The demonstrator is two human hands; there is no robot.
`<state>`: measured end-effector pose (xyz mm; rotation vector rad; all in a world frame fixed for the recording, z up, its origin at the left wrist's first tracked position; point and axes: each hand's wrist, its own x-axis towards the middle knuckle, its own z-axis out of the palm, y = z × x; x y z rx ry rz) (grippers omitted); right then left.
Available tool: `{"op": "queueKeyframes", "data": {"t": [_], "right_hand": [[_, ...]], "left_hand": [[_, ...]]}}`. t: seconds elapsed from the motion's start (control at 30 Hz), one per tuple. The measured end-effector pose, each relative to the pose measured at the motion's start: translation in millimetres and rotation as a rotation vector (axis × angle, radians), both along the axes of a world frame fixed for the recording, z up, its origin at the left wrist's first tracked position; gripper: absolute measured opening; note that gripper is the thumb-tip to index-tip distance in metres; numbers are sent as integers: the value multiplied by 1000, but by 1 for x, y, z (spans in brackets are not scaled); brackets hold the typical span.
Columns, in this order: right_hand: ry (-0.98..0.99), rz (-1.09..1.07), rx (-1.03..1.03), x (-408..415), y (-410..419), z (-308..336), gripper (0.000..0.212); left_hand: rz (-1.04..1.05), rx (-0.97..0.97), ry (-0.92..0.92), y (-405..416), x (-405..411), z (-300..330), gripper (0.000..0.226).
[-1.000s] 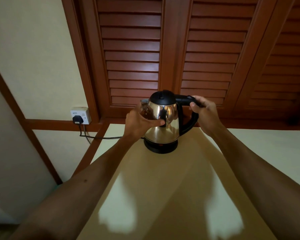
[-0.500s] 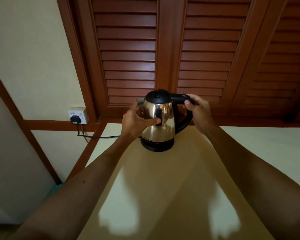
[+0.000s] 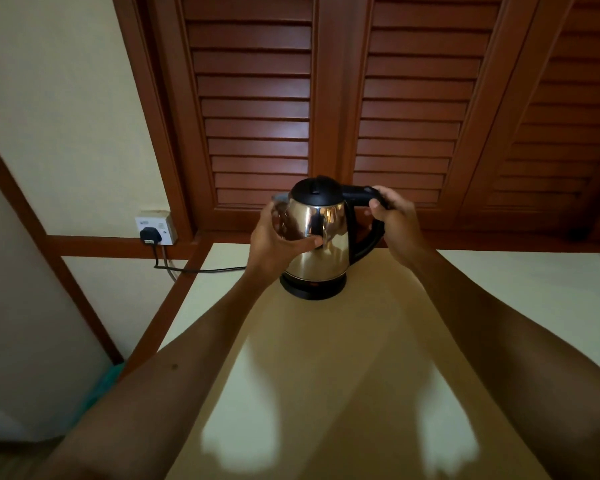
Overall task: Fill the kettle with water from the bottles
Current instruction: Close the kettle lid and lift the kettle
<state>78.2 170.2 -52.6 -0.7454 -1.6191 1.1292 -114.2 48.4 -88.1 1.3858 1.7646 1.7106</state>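
Shiny steel kettle (image 3: 321, 242) with domed black lid (image 3: 315, 191), upright on round black base (image 3: 313, 289), far end of pale cream tabletop (image 3: 326, 375). Left hand (image 3: 277, 237) cupped round the metal body below the spout, thumb across the front. Right hand (image 3: 397, 221) wrapped round the top of the curved black plastic handle (image 3: 368, 220), thumb on its upper bar. Lid closed. Black cord (image 3: 201, 270) trailing left from behind the left wrist to black plug (image 3: 149, 234) in white wall socket (image 3: 156, 226). Reddish-brown louvred wooden shutters (image 3: 395, 98) behind.
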Motion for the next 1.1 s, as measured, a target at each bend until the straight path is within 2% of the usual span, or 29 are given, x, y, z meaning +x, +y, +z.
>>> {"op": "queueKeyframes", "data": {"t": [0.1, 0.23, 0.5, 0.63, 0.83, 0.97, 1.1], "right_hand": [[-17, -3, -15, -2, 3, -1, 30], [36, -39, -7, -2, -2, -12, 29], [76, 21, -12, 1, -4, -11, 27], [40, 13, -3, 2, 0, -13, 26], [-30, -54, 211, 4, -2, -17, 32], [-93, -108, 378, 4, -5, -16, 31], [-186, -95, 406, 6, 0, -14, 33]], "left_hand": [[21, 8, 3, 0, 3, -4, 94], [-50, -22, -16, -1, -1, -6, 86], [-78, -37, -35, 3, -8, -9, 105], [-70, -40, -36, 3, -5, -11, 103], [-59, -17, -16, 3, -3, -11, 89], [-54, -18, -27, 4, -3, -12, 95], [-45, -22, -32, 2, -2, -12, 92]]}}
